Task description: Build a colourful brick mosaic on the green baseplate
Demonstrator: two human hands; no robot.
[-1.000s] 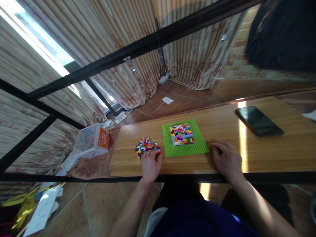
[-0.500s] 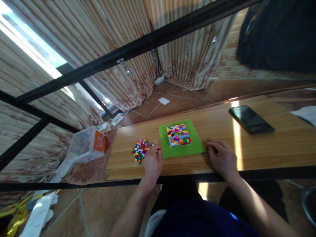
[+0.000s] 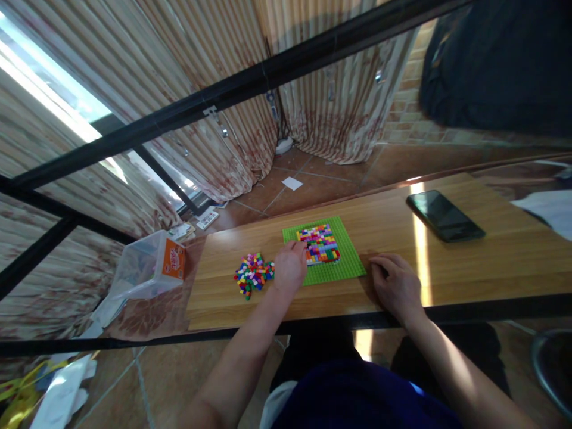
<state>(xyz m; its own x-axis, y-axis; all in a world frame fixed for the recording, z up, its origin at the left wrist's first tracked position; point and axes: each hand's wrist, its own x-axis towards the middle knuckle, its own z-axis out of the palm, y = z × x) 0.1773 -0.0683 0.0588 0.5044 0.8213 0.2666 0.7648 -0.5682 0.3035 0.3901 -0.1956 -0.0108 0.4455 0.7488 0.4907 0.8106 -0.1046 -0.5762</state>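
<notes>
A green studded baseplate (image 3: 347, 260) lies on the wooden tabletop, bearing a flat rectangle of many-coloured building bricks (image 3: 322, 243). Over the plate's left part is my left hand (image 3: 291, 266), its fingertips pinched at the left side of that brick rectangle. A small brick seems to be in the pinch, but the fingers mostly hide it. Just left of this hand, a heap of loose coloured bricks (image 3: 251, 273) is spread on the wood. My right hand (image 3: 396, 283) rests by the plate's lower right corner, fingers curled in and holding nothing that I can see.
A black phone (image 3: 444, 215) lies to the right on the tabletop (image 3: 500, 262), with white paper (image 3: 547, 208) beyond it. At the far left stands a clear plastic box (image 3: 145, 268) with an orange label. A dark metal bar (image 3: 179, 335) runs along the near edge.
My left hand has gone from beside the loose heap, with a small red brick showing at its fingertips, rightward and up onto the plate. The right hand stays in place. The view has shifted slightly.
</notes>
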